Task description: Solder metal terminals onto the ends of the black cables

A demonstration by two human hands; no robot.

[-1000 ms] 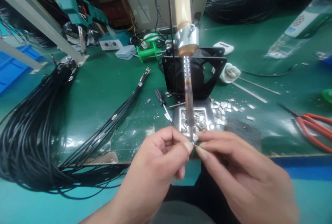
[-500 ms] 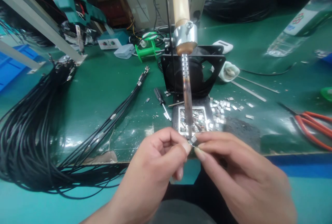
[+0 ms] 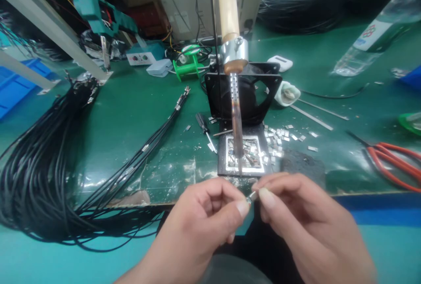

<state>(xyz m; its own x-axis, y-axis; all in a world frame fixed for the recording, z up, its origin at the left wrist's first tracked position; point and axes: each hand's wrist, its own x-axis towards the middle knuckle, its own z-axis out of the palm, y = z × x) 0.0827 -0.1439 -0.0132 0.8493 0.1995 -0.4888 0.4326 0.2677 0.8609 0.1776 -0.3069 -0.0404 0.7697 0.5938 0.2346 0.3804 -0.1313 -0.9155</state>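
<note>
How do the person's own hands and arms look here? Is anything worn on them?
Both the left hand and the right hand are bare: no gloves and no rings show. The fingernails are short and unpainted. The left forearm is uncovered down to the picture's edge, with no sleeve in view.

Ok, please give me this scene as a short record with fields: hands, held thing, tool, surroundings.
left hand: pinches small metal piece
right hand: pinches the same piece
soldering iron: mounted tip down, apart from the piece
tray: holds more metal pieces, under the iron
far left: black cable bundle
far right: red pliers
</note>
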